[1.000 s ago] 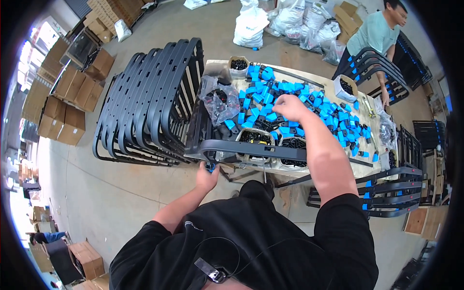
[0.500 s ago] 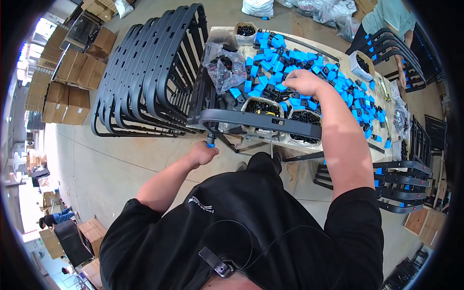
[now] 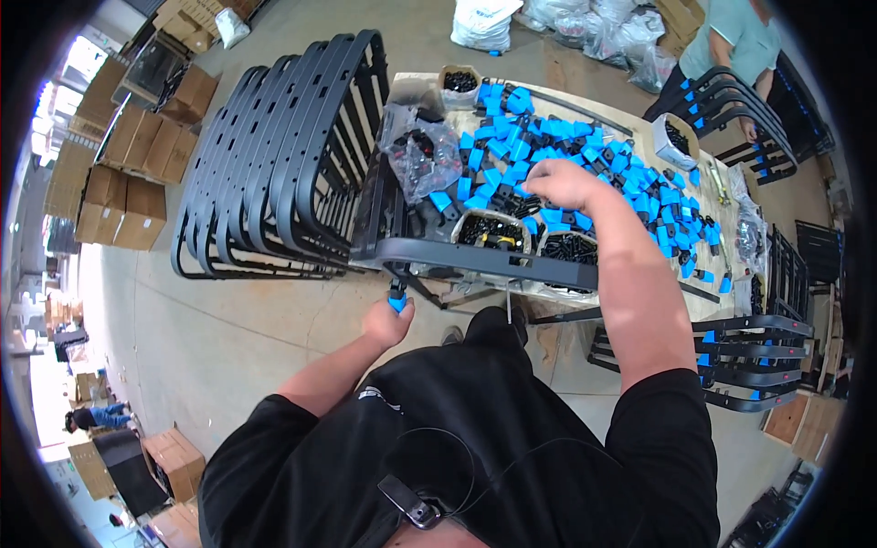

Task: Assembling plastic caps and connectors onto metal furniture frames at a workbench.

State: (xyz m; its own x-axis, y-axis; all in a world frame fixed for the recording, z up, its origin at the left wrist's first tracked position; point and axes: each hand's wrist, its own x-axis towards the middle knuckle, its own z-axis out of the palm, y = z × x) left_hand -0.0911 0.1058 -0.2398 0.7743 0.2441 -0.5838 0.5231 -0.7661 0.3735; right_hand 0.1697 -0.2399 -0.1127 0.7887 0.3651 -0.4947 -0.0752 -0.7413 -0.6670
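Note:
My left hand (image 3: 387,322) is closed around a blue plastic piece (image 3: 396,300) just below the near left corner of a black metal frame (image 3: 438,250). That frame lies at the table's near left edge, with one bar crossing in front. My right hand (image 3: 562,185) reaches over a spread of blue-and-black plastic pieces (image 3: 644,196), its fingers curled together. What sits between those fingertips is too small to make out. Just nearer to me are an open box of small black parts (image 3: 478,228) with a yellow item in it, and a second box of black parts (image 3: 568,247).
Several black frames (image 3: 274,155) stand stacked to the left. A clear plastic bag (image 3: 418,151) lies on the table's left end; further boxes of black parts (image 3: 459,82) sit at its far side. More frames (image 3: 754,352) are at right. Another person (image 3: 731,46) handles frames at the far right.
The view has tilted, so the scene sits lower in the picture. My right hand has drawn slightly toward me over the pieces. The left stays at the frame's corner, with more of the blue piece showing.

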